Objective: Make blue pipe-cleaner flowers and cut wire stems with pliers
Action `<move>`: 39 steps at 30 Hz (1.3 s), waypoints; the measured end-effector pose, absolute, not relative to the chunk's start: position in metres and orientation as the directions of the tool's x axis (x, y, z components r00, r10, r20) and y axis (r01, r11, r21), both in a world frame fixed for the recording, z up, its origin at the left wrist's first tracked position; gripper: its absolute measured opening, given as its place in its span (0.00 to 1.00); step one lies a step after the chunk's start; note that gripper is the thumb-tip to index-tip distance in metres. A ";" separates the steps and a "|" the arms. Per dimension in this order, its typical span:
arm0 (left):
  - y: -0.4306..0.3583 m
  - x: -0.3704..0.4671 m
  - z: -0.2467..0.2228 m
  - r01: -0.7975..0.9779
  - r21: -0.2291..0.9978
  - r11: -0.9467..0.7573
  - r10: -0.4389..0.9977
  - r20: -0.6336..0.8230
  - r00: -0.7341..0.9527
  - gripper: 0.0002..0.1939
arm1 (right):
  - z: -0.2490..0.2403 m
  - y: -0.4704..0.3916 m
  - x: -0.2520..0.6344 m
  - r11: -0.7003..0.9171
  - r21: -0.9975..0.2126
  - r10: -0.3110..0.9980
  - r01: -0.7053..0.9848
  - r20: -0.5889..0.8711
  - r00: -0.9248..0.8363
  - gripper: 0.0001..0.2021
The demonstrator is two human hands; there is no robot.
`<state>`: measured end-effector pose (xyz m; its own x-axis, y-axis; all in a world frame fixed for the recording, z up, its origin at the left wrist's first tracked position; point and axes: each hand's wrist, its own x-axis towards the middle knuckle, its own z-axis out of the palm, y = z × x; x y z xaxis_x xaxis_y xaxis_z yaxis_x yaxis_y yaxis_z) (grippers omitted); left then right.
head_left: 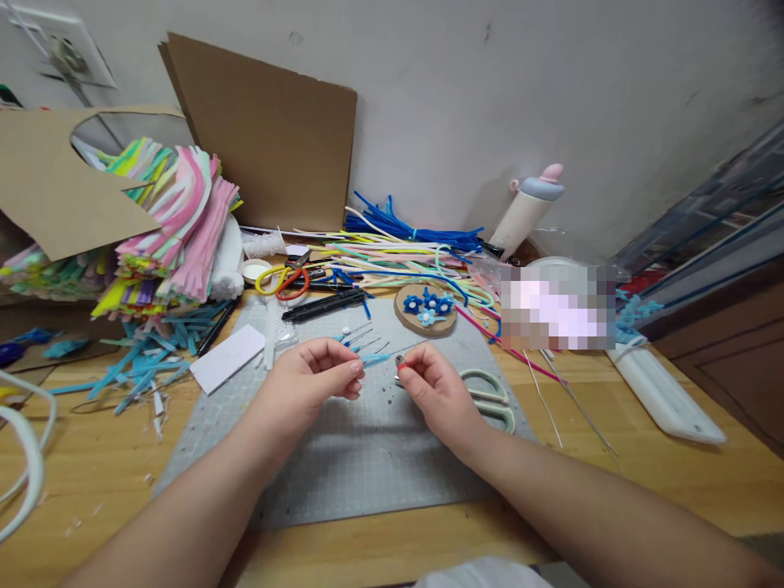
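My left hand (pixel 324 376) is closed in a pinch above the grey cutting mat (pixel 343 482). At its fingertips is a light blue pipe cleaner (pixel 376 358), with a thin bare end reaching to the right. Opposite it, my right hand (pixel 438 392) is closed around what looks like a lighter (pixel 400 363) with a metal top and a red part; its body is hidden in the fingers. Several short blue pieces with dark wire stems (pixel 361 333) lie just beyond the hands. Behind them, a round cardboard piece (pixel 422 325) carries dark and light blue pipe-cleaner flowers (pixel 427 316).
Pale green scissors (pixel 490 398) lie beside my right wrist. Orange-and-yellow scissors (pixel 291 280), black pens (pixel 324 304) and loose pipe cleaners (pixel 398 261) are farther back. Pipe-cleaner bundles (pixel 184 220) stand left, a white glue gun (pixel 667 392) lies right, and dark crumbs dot the mat.
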<state>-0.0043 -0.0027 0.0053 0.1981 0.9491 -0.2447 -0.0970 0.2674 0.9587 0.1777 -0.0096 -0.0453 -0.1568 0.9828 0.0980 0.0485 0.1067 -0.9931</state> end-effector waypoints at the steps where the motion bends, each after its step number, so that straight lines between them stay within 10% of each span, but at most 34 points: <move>1: -0.003 -0.004 0.006 -0.101 0.958 0.270 0.949 -0.247 0.196 0.11 | -0.045 -0.010 0.177 0.099 -0.994 0.983 0.056 0.089 -0.158 0.10; 15: -0.003 -0.005 0.002 0.025 0.984 0.178 0.974 -0.180 0.138 0.08 | -0.043 -0.008 0.177 0.058 -0.997 0.988 0.047 0.051 -0.147 0.13; 25: -0.011 -0.006 0.000 0.479 0.787 -0.389 0.919 0.300 0.255 0.03 | -0.042 -0.006 0.177 0.070 -0.994 0.991 0.082 0.060 -0.117 0.09; 39: 0.000 -0.016 -0.007 0.707 0.680 -0.191 0.981 0.099 0.169 0.04 | -0.022 -0.003 0.201 -0.015 -0.967 0.998 -0.256 -0.030 0.054 0.18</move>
